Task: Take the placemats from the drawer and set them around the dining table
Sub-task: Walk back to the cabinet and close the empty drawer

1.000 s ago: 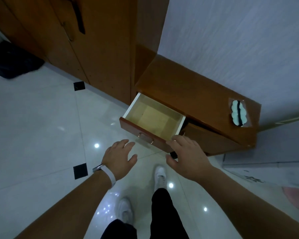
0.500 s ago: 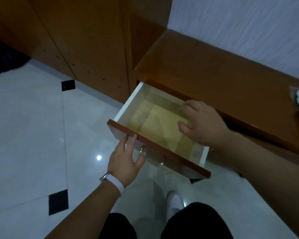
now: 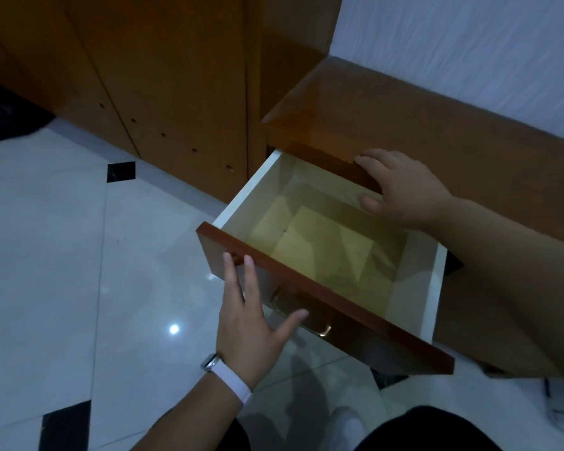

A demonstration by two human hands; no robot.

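Left grip (image 3: 245,330) is spread flat, fingers straight and apart. Two fingertips touch the top edge of the drawer's front at its 9 o'clock end, and the thumb points toward 3 o'clock. Right grip (image 3: 401,190) reaches over the drawer's 12 o'clock end with loose, parted fingers and clasps nothing. Its fingertips sit at the dark gap under the surface; whether they touch wood I cannot tell.

Pale glossy floor (image 3: 62,271) fills the view from 6 to 10 o'clock. A tall wooden wardrobe (image 3: 176,76) stands at 11 o'clock, and a white wall (image 3: 453,43) at 1 o'clock. Below the wall, the brown surface (image 3: 437,125) of a low cabinet runs toward 3 o'clock.

At the centre the drawer (image 3: 249,188) is pulled well out from under that surface, with white sides and a red-brown front. On its floor lies a flat pale yellow sheet (image 3: 323,249), untouched by either grip; whether it is a placemat I cannot tell.

A brass handle (image 3: 319,328) shows on the drawer front, just beside the left thumb at 3 o'clock. A white band (image 3: 232,382) circles the left wrist.
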